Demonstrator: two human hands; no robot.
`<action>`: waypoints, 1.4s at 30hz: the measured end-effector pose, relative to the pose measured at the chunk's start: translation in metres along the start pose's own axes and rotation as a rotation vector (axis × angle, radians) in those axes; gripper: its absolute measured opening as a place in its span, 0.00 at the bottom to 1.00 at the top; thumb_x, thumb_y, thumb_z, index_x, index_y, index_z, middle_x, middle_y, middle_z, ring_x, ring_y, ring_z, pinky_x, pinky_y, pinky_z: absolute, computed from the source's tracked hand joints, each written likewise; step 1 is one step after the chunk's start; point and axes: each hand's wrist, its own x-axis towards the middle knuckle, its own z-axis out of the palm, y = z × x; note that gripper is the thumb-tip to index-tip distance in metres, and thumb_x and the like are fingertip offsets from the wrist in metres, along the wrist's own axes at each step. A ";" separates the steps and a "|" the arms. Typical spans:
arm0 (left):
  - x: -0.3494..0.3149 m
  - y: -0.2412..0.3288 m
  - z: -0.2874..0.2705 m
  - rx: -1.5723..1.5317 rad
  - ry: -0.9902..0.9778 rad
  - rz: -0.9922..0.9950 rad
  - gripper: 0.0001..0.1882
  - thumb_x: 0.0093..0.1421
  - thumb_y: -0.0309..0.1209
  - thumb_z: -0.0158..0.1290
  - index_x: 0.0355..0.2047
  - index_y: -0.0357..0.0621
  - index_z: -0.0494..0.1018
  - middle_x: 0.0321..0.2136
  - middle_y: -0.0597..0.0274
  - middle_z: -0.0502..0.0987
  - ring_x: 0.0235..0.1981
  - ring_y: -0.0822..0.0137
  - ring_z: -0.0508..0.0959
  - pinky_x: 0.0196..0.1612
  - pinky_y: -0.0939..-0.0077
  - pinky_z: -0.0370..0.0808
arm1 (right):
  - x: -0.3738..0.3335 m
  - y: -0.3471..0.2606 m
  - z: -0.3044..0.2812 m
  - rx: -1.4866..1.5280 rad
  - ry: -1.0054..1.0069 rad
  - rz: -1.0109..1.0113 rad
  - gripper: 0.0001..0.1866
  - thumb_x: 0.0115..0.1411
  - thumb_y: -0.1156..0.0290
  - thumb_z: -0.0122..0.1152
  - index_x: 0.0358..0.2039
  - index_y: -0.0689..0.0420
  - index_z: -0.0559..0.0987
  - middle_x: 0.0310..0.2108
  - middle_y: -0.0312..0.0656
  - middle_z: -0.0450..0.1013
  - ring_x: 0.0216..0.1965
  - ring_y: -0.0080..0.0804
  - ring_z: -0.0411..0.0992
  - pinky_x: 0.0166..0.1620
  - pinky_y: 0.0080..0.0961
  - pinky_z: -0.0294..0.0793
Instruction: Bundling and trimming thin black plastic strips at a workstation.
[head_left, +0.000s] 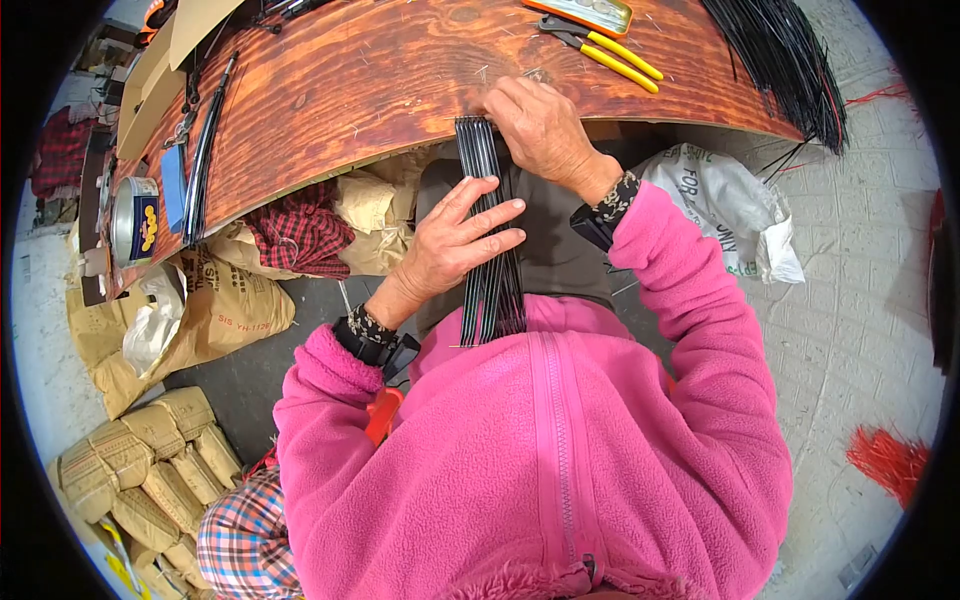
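Observation:
A flat row of thin black cables (476, 150) runs from the table edge down over my lap, its upper ends lined up at the edge. My left hand (455, 238) lies across the row, with the fingers stretched out and apart. At the top end of the cables my right hand (540, 128) rests at the table edge, its fingers bent and close together. The fingertips are partly blurred, and what they pinch, if anything, is hidden. Just beyond that hand, yellow-handled pliers (620, 65) lie on the wooden table (370, 100).
A thick bundle of black cables (775, 60) hangs off the table's right end. An orange-rimmed tin (590, 12) sits at the back. At left are a round can (135, 222), a blue block (173, 188) and a cardboard box (150, 95). Sacks (250, 300) and red strands (888, 462) lie on the floor.

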 end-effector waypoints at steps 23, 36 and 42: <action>0.034 -0.006 -0.039 0.080 0.068 0.001 0.12 0.55 0.32 0.57 0.40 0.49 0.82 0.46 0.64 0.82 0.55 0.56 0.78 0.59 0.57 0.75 | -0.001 0.009 -0.016 -0.087 -0.017 0.055 0.08 0.55 0.74 0.60 0.36 0.57 0.73 0.33 0.43 0.70 0.37 0.46 0.72 0.38 0.39 0.74; 0.024 -0.025 -0.045 -0.039 0.260 -0.039 0.14 0.54 0.25 0.55 0.41 0.50 0.81 0.44 0.64 0.83 0.50 0.55 0.81 0.55 0.62 0.78 | 0.024 0.020 -0.010 -0.043 -0.029 0.023 0.06 0.58 0.69 0.61 0.35 0.55 0.77 0.34 0.45 0.73 0.37 0.48 0.72 0.38 0.42 0.72; 0.017 -0.013 -0.045 -0.141 0.361 -0.080 0.13 0.57 0.23 0.56 0.43 0.47 0.81 0.48 0.62 0.82 0.53 0.54 0.79 0.56 0.61 0.76 | 0.022 0.021 -0.006 -0.094 -0.069 -0.056 0.06 0.57 0.72 0.60 0.30 0.60 0.72 0.31 0.51 0.69 0.35 0.54 0.69 0.38 0.46 0.69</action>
